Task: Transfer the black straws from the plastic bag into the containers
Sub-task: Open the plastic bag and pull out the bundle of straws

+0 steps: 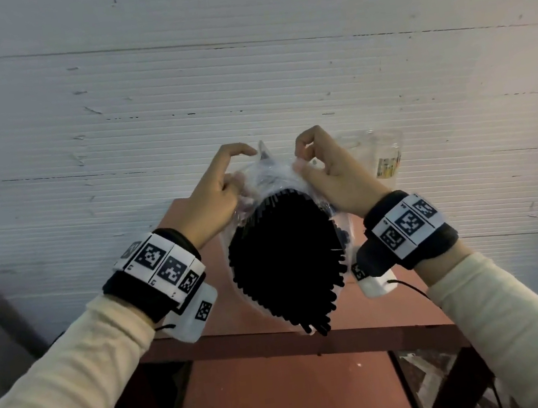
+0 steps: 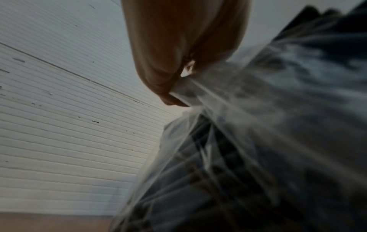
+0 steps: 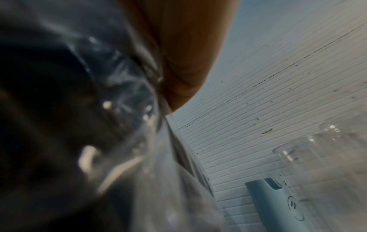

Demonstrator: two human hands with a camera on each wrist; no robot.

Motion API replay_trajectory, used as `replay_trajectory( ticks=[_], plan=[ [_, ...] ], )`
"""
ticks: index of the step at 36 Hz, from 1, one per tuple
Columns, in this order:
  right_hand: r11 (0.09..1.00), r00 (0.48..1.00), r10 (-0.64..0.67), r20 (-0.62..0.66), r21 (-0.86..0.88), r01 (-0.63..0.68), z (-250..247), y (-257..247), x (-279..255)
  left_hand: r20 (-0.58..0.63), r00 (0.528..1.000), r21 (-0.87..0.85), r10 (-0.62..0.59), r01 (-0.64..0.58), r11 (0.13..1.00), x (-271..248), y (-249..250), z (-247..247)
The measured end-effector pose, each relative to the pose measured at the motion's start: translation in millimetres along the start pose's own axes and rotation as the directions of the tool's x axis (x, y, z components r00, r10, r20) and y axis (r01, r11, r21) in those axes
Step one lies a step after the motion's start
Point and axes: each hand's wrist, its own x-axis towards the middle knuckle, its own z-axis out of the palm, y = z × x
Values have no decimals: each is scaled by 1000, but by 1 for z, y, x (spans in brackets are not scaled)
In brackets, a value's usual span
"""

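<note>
A clear plastic bag (image 1: 268,172) packed with black straws (image 1: 285,257) stands above the small reddish table (image 1: 214,315). My left hand (image 1: 220,186) pinches the bag's bunched top on its left side. My right hand (image 1: 321,165) pinches it on the right. In the left wrist view the left hand (image 2: 178,55) grips a fold of the bag (image 2: 228,117). The right wrist view shows the bag (image 3: 119,94) blurred against the right hand (image 3: 188,47), with clear plastic containers (image 3: 325,157) to the right. A clear container (image 1: 382,156) stands behind my right hand.
A white ribbed wall (image 1: 241,69) runs right behind the table. A pale blue holder with a smiley face (image 3: 278,204) stands beside the clear containers. Below the tabletop a reddish frame and lower shelf (image 1: 287,391) show.
</note>
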Motion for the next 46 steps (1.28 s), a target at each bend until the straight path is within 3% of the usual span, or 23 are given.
replay_trajectory(
  ticks=[5, 9, 11, 18, 21, 25, 35, 41, 46],
  plan=[
    [1000, 1000, -1, 12, 3, 1, -3, 5, -13, 12, 1000, -12, -9, 9, 1000, 2, -4, 9],
    [997, 988, 42, 152, 63, -52, -14, 12, -28, -69, 995, -32, -66, 64, 997, 9, -16, 7],
    [994, 987, 85, 136, 61, -94, -16, 13, -32, -87, 990, -84, -113, 106, 991, 12, -23, 3],
    [987, 982, 156, 104, 28, -160, -9, 19, -27, 12, 969, -185, -245, 243, 952, 10, -22, -10],
    [991, 988, 127, 93, 34, -130, -5, 15, -21, 55, 972, -200, -230, 237, 951, 5, -20, -13],
    [995, 991, 91, 99, 26, -94, -2, 11, -15, 24, 977, -222, -212, 212, 952, 0, -27, -18],
    [999, 999, 34, 2, 42, -34, 9, -2, 9, -90, 994, -52, -54, 49, 997, -1, -24, -28],
    [987, 979, 151, 140, -78, -141, 11, 8, 17, -31, 994, -112, -101, 97, 989, -3, -34, -30],
    [997, 986, 65, 156, -45, -59, 8, 3, 13, 7, 997, -91, -78, 78, 993, -2, -37, -31]
  ],
)
